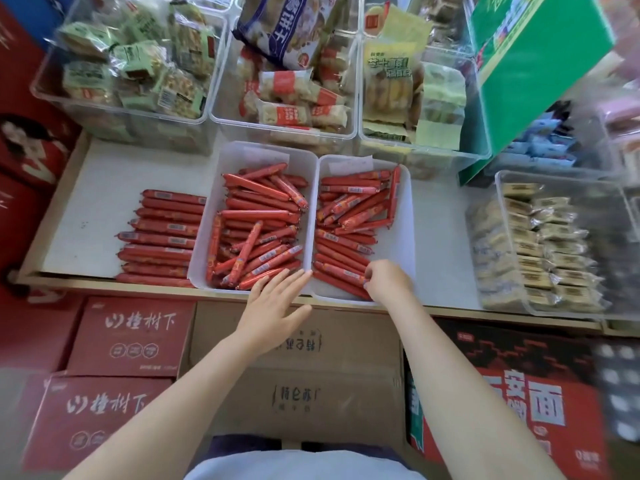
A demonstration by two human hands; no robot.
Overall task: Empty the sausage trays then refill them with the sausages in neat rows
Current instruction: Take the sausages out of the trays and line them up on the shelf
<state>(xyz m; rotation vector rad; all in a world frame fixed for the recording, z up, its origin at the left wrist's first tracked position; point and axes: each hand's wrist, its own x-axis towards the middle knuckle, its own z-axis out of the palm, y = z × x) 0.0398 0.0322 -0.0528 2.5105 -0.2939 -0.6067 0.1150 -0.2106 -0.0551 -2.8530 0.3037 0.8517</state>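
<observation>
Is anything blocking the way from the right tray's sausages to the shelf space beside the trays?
Nothing visible blocks it. The right hand already grips sausages at the near end of the right tray, whose top is open. The bare shelf lies just right of it, and the clear biscuit bin stands farther right.

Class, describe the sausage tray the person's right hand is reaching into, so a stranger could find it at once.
Find the white shelf below the clear snack bins. Two white trays sit side by side at its centre; take the right tray, where the right hand grips sausages. Unlike the left tray, its near sausages already lie in rows.
</observation>
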